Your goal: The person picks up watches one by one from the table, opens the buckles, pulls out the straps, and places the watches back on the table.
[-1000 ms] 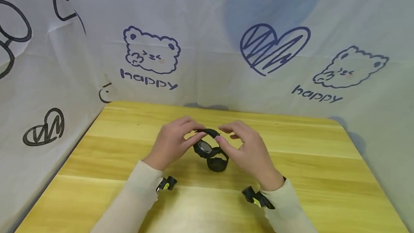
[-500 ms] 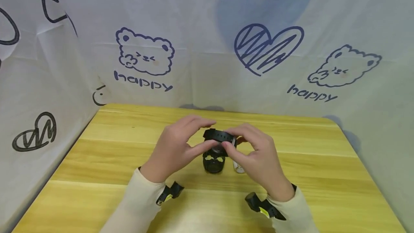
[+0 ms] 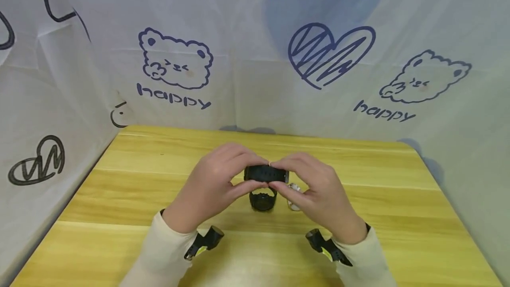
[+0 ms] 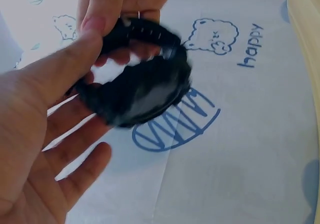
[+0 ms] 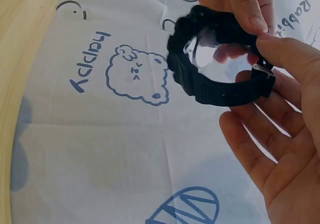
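Observation:
A black wristwatch (image 3: 266, 173) is held up between both hands, with its holed strap turned towards the head camera. My left hand (image 3: 213, 185) pinches the strap between thumb and fingers. From the other side my right hand (image 3: 318, 189) pinches it too, fingertips meeting the left ones. The right wrist view shows the strap as a loop with a metal buckle (image 5: 263, 73) by the right fingers. In the left wrist view the dark dial (image 4: 155, 94) faces away from the strap. Just below the hands, another black wristwatch (image 3: 263, 202) stands on the table.
A white and gold object (image 3: 294, 200) lies on the wooden table (image 3: 255, 251), partly covered by the right thumb. White cloth (image 3: 255, 92) with drawn bears and hearts hangs behind the table and along its left side. Each wrist wears a small black camera (image 3: 211, 237).
The held watch has turned from showing its dial to showing its holed strap. Both hands have come together on the strap. The white object has come into view beside the right thumb.

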A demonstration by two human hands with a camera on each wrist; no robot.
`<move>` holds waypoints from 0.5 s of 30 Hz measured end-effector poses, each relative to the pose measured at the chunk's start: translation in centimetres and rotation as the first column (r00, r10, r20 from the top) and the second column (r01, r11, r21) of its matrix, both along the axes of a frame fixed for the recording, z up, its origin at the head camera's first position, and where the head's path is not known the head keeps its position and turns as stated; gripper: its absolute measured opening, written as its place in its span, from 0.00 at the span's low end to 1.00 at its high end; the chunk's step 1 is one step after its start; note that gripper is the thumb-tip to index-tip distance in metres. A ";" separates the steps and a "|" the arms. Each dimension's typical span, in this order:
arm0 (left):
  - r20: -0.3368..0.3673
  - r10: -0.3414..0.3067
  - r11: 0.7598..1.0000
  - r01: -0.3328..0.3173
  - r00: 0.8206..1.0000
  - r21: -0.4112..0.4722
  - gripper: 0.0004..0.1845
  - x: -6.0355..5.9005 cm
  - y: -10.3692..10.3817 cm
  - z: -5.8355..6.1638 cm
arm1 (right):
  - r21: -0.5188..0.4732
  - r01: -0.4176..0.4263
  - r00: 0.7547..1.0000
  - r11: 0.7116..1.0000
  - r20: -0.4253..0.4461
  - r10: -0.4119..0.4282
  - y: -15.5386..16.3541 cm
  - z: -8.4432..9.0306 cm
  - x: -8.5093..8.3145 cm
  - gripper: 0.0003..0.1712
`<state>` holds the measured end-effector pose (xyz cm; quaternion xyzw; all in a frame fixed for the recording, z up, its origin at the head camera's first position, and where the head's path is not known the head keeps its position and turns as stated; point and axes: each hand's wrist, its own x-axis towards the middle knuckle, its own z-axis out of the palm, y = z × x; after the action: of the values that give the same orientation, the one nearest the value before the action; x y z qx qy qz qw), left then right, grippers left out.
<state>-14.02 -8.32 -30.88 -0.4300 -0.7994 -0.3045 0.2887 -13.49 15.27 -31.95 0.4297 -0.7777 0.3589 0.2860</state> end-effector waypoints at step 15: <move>-0.025 -0.012 0.997 0.010 1.000 -0.081 0.17 -0.1 0.1 0.0 | 0.122 0.072 0.991 0.990 -0.117 -0.057 0.6 0.3 -0.2 0.20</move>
<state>-14.16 -8.19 -30.86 -0.4495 -0.8050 -0.2680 0.2793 -13.73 15.87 -31.69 0.4412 -0.7947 0.2748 0.3135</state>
